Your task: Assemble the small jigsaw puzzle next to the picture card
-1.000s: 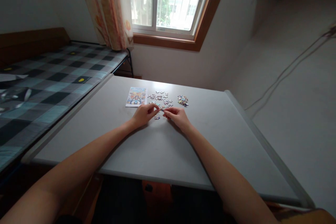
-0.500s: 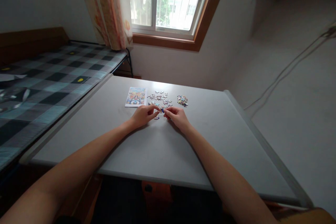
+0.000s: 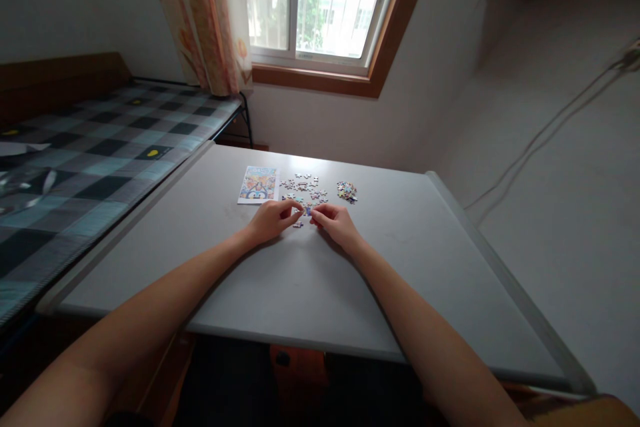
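On a grey table (image 3: pixel 310 280), my left hand (image 3: pixel 273 219) and my right hand (image 3: pixel 336 221) meet fingertip to fingertip. Both pinch small jigsaw pieces (image 3: pixel 307 211) held between them. One loose piece (image 3: pixel 297 225) lies just below the fingertips. Scattered jigsaw pieces (image 3: pixel 304 187) are spread just beyond the hands. A small heap of pieces (image 3: pixel 347 191) sits to their right. A colourful reference picture card (image 3: pixel 259 185) lies flat to the left of the pieces.
A bed with a checked cover (image 3: pixel 95 153) runs along the table's left edge. A window (image 3: pixel 320 7) with a curtain (image 3: pixel 205 20) is behind the table. A white wall with a cable (image 3: pixel 550 133) stands close on the right.
The hands have stayed together over the same spot, with only slight finger movement. The view has shifted a little.
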{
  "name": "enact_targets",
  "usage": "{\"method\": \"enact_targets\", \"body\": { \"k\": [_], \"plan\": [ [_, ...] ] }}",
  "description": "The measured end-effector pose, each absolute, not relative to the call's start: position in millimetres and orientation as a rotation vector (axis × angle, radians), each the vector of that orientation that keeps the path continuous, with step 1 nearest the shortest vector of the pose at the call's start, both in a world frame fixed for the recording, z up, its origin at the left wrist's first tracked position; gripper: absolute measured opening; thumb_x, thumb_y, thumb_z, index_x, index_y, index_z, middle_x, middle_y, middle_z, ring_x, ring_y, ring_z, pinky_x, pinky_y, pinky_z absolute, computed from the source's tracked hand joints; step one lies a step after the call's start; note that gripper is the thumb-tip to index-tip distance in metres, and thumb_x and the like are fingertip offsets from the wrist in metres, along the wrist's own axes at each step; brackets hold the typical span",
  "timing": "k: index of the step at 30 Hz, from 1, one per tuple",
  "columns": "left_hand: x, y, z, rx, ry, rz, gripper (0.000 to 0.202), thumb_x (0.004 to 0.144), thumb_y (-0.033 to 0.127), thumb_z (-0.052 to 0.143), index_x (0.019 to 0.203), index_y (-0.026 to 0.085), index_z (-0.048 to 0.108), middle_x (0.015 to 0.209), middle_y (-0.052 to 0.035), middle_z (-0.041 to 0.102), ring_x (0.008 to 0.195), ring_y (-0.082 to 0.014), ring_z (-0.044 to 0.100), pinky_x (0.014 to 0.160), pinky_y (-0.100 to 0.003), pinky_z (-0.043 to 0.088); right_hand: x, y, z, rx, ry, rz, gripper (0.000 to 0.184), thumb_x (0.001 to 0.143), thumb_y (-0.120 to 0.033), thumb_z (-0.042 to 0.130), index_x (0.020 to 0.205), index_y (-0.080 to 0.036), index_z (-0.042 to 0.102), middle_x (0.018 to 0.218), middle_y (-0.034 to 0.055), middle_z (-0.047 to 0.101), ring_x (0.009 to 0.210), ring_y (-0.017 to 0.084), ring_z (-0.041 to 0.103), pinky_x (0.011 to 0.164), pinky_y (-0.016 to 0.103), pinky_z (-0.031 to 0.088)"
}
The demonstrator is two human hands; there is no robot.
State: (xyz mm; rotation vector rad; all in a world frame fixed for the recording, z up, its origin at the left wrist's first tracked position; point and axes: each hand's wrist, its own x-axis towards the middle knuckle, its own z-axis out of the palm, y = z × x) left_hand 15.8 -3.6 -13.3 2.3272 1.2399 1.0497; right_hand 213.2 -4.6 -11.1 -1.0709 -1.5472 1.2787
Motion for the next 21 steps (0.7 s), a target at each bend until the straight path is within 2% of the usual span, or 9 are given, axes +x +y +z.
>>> {"method": "enact_targets", "body": {
  "k": [21],
  "plan": [
    [15.1, -2.6, -14.0, 2.336, 1.230, 1.043, 0.022, 0.086, 0.034, 0.055, 0.091, 0.019, 0.069, 0.050, 0.0069, 0.045, 0.046, -0.0059, 0.039, 0.050, -0.018, 0.031, 214.1, -3.4, -12.9, -1.048, -1.604, 1.254, 0.035, 0.073, -0.050, 0.065, 0.077, -0.015, 0.065, 0.066, 0.0031, 0.065, 0.056, 0.011, 0.052, 0.054, 0.024, 0.040]
  ]
}}
